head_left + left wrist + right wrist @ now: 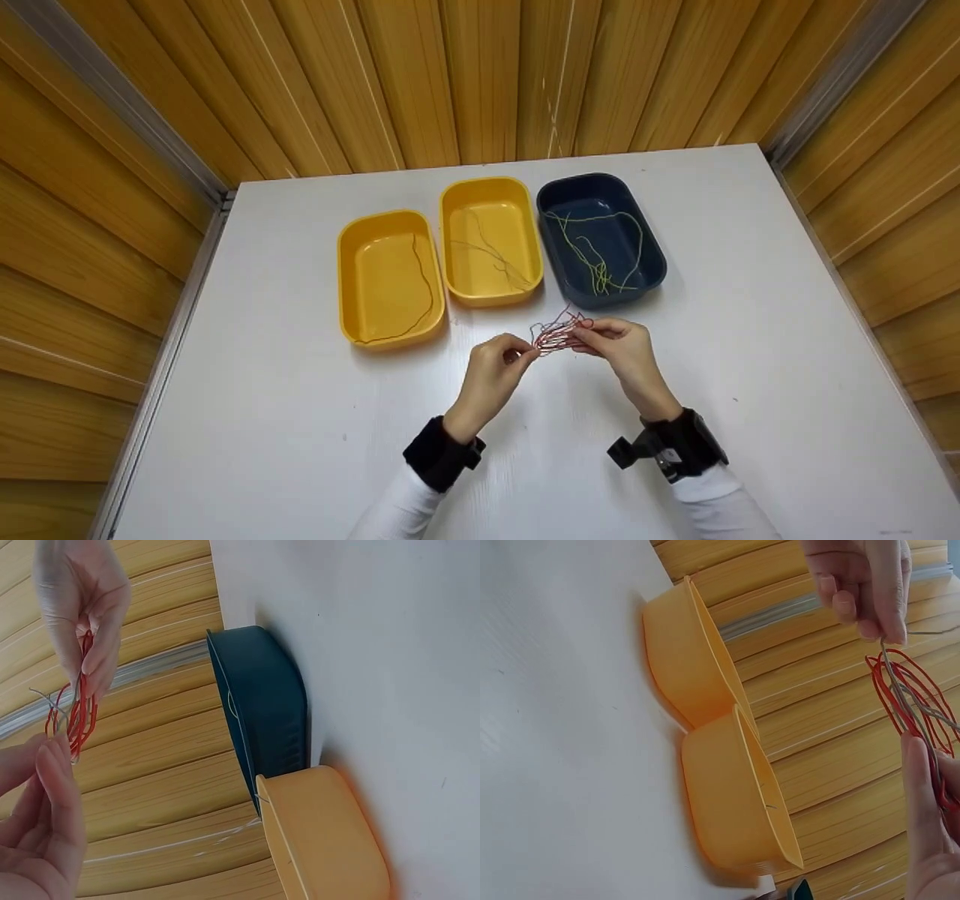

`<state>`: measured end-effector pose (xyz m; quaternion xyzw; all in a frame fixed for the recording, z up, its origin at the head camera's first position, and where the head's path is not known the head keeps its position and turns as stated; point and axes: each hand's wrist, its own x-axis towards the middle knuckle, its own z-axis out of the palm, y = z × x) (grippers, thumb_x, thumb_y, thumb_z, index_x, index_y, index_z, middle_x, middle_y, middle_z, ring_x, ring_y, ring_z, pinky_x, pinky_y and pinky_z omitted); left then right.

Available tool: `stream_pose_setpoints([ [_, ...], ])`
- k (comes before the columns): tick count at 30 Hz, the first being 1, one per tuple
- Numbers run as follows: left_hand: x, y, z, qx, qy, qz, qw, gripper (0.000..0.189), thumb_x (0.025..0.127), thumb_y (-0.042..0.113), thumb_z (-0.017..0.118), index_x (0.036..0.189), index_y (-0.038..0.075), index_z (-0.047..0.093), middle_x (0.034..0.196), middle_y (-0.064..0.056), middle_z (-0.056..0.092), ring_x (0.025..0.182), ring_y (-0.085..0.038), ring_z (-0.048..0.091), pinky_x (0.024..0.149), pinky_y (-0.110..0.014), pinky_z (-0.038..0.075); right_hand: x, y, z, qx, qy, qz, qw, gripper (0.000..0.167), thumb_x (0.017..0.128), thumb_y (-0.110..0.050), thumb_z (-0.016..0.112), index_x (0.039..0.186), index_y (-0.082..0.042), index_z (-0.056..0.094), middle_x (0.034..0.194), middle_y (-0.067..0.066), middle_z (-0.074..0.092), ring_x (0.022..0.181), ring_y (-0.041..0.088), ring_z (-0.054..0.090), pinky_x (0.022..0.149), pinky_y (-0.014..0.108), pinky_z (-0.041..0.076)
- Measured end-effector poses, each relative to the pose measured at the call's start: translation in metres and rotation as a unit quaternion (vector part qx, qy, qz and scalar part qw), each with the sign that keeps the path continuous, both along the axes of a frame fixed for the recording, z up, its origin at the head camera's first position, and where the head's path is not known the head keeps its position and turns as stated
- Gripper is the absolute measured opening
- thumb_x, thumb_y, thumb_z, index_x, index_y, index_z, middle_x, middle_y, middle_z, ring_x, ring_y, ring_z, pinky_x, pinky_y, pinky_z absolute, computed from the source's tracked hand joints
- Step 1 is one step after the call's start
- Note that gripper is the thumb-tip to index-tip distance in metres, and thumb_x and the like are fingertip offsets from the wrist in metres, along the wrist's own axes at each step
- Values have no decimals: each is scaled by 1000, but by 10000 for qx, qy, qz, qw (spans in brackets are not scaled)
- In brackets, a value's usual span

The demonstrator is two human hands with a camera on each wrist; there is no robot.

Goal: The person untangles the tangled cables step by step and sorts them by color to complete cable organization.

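Note:
Above the table, in front of the bins, both hands meet at a looped bundle of red wires (556,339). My right hand (628,358) grips the bundle between thumb and fingers at its right end. With thumb and forefinger, my left hand (491,375) pinches a thin grey wire (886,660) at the other end, seen closely in the right wrist view. That grey wire runs in among the red loops. Inside the right hand's grip, part of the bundle is hidden.
Behind the hands stand a left yellow bin (382,285) holding one dark wire, a middle yellow bin (472,277) with thin pale wires, and a dark blue bin (652,262) with tangled yellow-green wires. Wood-patterned walls (480,82) border the white table (300,420).

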<state>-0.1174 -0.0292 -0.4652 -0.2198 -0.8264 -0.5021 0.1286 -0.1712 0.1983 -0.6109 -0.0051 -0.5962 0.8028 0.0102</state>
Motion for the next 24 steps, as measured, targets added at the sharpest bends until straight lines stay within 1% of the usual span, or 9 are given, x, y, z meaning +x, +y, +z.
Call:
stream_pose_setpoints([
  [4,2,-2,0,362,-526,-82,9979,11,78,5,66,73,-3,61,65,-8,61,53,-9,53,48,-15,46,-1,4,-2,-328,-233,-265,9988,33,73,-3,70,97,14,57,91,28,61,83,38,61,71,43,52],
  [6,2,-4,-1,590,-795,-143,9950,10,78,2,65,73,-4,60,65,-10,61,52,-13,56,47,-15,48,-1,7,-2,-460,-336,-456,9973,34,72,-3,71,97,15,56,91,26,61,83,36,62,72,42,52],
  [8,2,-8,-2,772,-950,-159,9924,9,78,1,64,73,-6,60,66,-12,62,52,-18,57,47,-17,49,-1,10,-2,-528,-416,-632,9957,34,71,-3,72,96,15,56,90,24,61,81,33,63,72,41,52],
  [11,1,-15,-1,916,-1056,-71,9902,9,78,0,64,74,-7,60,67,-14,62,52,-22,58,47,-20,51,-2,20,-2,-582,-357,-727,9950,34,72,-3,71,95,16,55,90,25,61,80,33,63,73,40,52],
  [15,-2,-29,0,1057,-1108,117,9881,8,78,-1,64,74,-7,61,67,-15,63,52,-20,59,48,-20,52,-1,37,-2,-696,-231,-799,9941,36,73,-1,70,99,18,53,91,28,61,83,36,62,74,40,51],
  [19,1,-40,17,1076,-1337,283,9848,7,78,-5,62,74,-10,60,68,-19,62,54,-26,60,50,-23,53,0,50,-5,-622,-271,-979,9929,38,72,-2,70,101,16,54,95,25,60,86,34,62,75,39,52],
  [22,5,-44,30,1120,-1593,365,9802,6,77,-9,60,75,-13,59,69,-24,61,57,-32,60,53,-29,54,0,53,-7,-575,-292,-1063,9922,38,72,-2,71,101,16,54,97,23,59,85,32,62,74,38,52],
  [24,4,-49,29,1230,-1583,359,9790,6,77,-9,60,75,-14,59,69,-25,60,57,-30,60,54,-30,54,0,53,-5,-606,-309,-1078,9918,38,72,-2,71,101,16,54,97,24,59,84,32,62,73,37,53],
])
